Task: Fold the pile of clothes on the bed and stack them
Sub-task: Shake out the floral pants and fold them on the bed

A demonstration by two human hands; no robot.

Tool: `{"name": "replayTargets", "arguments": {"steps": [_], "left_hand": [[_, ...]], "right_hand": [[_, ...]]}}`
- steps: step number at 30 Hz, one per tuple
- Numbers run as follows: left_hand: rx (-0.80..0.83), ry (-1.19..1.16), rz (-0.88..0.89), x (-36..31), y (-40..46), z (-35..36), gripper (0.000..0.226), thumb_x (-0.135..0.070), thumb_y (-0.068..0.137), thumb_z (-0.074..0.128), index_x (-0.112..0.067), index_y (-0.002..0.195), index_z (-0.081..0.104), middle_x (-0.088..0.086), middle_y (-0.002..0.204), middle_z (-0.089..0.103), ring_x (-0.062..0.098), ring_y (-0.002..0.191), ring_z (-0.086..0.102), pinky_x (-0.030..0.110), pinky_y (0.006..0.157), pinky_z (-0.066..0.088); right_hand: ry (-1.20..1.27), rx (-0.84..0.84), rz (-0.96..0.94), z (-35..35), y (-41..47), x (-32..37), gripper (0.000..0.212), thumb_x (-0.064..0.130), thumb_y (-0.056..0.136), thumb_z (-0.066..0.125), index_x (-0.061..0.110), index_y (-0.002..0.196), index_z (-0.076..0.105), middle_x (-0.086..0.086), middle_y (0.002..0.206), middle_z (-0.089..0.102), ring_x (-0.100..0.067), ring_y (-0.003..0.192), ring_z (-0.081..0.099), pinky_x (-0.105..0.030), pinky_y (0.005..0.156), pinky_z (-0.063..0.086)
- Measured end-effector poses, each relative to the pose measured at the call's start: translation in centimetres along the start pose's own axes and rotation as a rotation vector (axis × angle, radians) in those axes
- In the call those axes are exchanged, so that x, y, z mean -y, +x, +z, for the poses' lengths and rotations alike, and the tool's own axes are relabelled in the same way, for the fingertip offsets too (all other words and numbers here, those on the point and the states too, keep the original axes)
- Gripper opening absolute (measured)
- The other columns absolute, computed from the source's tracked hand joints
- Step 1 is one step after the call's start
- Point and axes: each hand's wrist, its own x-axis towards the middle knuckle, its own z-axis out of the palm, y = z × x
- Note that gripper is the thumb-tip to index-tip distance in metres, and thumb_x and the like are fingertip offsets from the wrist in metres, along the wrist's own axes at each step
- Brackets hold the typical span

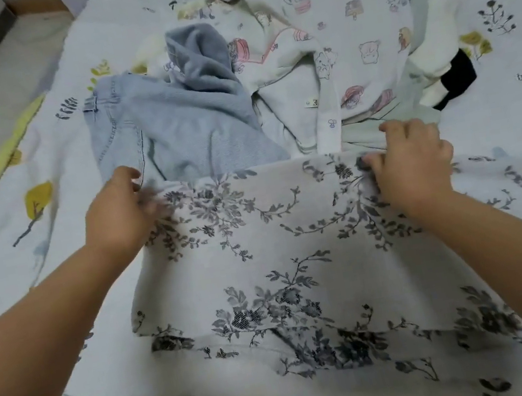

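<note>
Both hands grip the far edge of a thin, pale grey woven garment printed with dark blue-grey floral sprays (pixel 274 264), which lies spread flat on the bed between the forearms and runs back toward the person. The left hand (pixel 117 211) pinches the far left corner, and the right hand (pixel 411 162) has its fingers curled over the far right corner, so the hands stand well apart across the cloth's width. The garment's long axis runs away from the person, and a doubled layer shows nearer the body, so the next fold probably turns on carrying this far edge back toward the person, both hands being equally near. Just beyond the hands lies the unfolded pile: rumpled light blue denim jeans (pixel 151 126) ahead of the left hand, a soft cream cartoon-print pyjama top (pixel 359 29) ahead of the right, and a white and black piece (pixel 450 76) further right. The bed's quilted tree-print sheet (pixel 10 191) lies under everything.
</note>
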Motion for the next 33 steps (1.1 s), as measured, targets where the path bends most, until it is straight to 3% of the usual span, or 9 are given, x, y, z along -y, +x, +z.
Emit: {"name": "replayTargets", "arguments": {"steps": [3,7,10,16,20,24,27,30,33], "left_hand": [[-0.036,-0.102,-0.178,1.5,-1.0,1.7,0.053,-0.023,0.083,0.067,-0.004,0.126,0.043,0.019,0.121,0.055,0.037,0.106,0.054,0.042,0.088,0.042],[0.016,-0.168,-0.351,3.3,-4.6,3.2,0.050,-0.032,0.089,0.058,-0.002,0.125,0.042,0.021,0.120,0.056,0.036,0.104,0.055,0.041,0.087,0.041],[0.193,-0.121,-0.454,4.7,-8.2,4.5,0.053,-0.041,0.090,0.053,-0.001,0.124,0.044,0.021,0.122,0.056,0.036,0.104,0.055,0.038,0.085,0.040],[0.276,-0.209,-0.532,6.3,-10.6,4.6,0.045,-0.037,0.081,0.068,-0.003,0.107,0.053,0.009,0.092,0.059,0.028,0.080,0.056,0.031,0.065,0.037],[0.315,-0.337,-0.451,6.7,-11.0,3.7,0.022,-0.029,0.082,0.070,-0.009,0.086,0.063,0.000,0.069,0.064,0.014,0.061,0.058,0.023,0.052,0.038],[0.149,-0.440,-0.378,6.5,-10.6,1.8,0.020,-0.029,0.080,0.072,-0.014,0.076,0.059,0.006,0.067,0.065,0.023,0.057,0.059,0.032,0.060,0.050],[0.023,-0.532,-0.468,6.5,-10.2,-0.1,0.025,-0.030,0.078,0.072,-0.015,0.072,0.053,0.008,0.065,0.061,0.023,0.053,0.056,0.030,0.048,0.049],[0.267,-0.427,-0.633,7.1,-11.0,-0.8,0.028,-0.035,0.082,0.067,-0.010,0.077,0.057,0.007,0.064,0.058,0.020,0.050,0.050,0.021,0.040,0.040],[0.480,-0.740,-0.832,7.6,-12.8,-0.4,0.018,-0.030,0.085,0.062,-0.011,0.085,0.061,0.007,0.066,0.060,0.017,0.049,0.053,0.019,0.046,0.044]], "right_hand": [[0.003,-0.015,-0.113,0.9,-3.2,1.2,0.045,0.020,0.088,0.055,0.004,0.129,0.047,-0.024,0.130,0.045,-0.037,0.122,0.040,-0.053,0.101,0.028],[0.117,0.000,-0.461,2.0,-10.2,1.9,0.030,0.015,0.075,0.066,0.001,0.102,0.062,-0.021,0.103,0.059,-0.038,0.093,0.059,-0.049,0.082,0.048],[0.124,0.096,-0.642,2.9,-15.6,1.6,0.023,0.029,0.076,0.051,0.010,0.089,0.057,-0.012,0.089,0.063,-0.029,0.079,0.062,-0.040,0.071,0.053],[-0.075,0.413,-0.535,3.8,-20.8,3.1,0.050,0.068,0.061,0.054,0.021,0.073,0.065,-0.004,0.084,0.062,-0.025,0.077,0.060,-0.040,0.072,0.054],[-0.157,0.420,-0.512,4.4,-21.0,6.0,0.043,0.039,0.034,0.089,0.020,0.067,0.069,-0.009,0.082,0.065,-0.026,0.077,0.064,-0.040,0.068,0.054],[0.031,0.222,-0.657,3.6,-22.4,7.0,0.021,0.018,0.053,0.079,0.018,0.072,0.070,-0.004,0.074,0.065,-0.023,0.072,0.065,-0.032,0.068,0.054],[0.157,0.090,-0.799,2.7,-24.2,6.0,0.018,0.015,0.074,0.051,0.018,0.071,0.069,0.000,0.066,0.063,-0.019,0.061,0.061,-0.023,0.063,0.050],[0.121,0.050,-0.835,3.0,-26.3,4.9,0.030,0.021,0.078,0.045,0.022,0.058,0.068,0.004,0.057,0.060,-0.015,0.052,0.058,-0.019,0.056,0.048],[-0.008,0.072,-0.789,4.1,-27.9,5.2,0.034,0.017,0.077,0.040,0.020,0.064,0.072,0.000,0.059,0.063,-0.017,0.052,0.061,-0.022,0.053,0.051]]}}
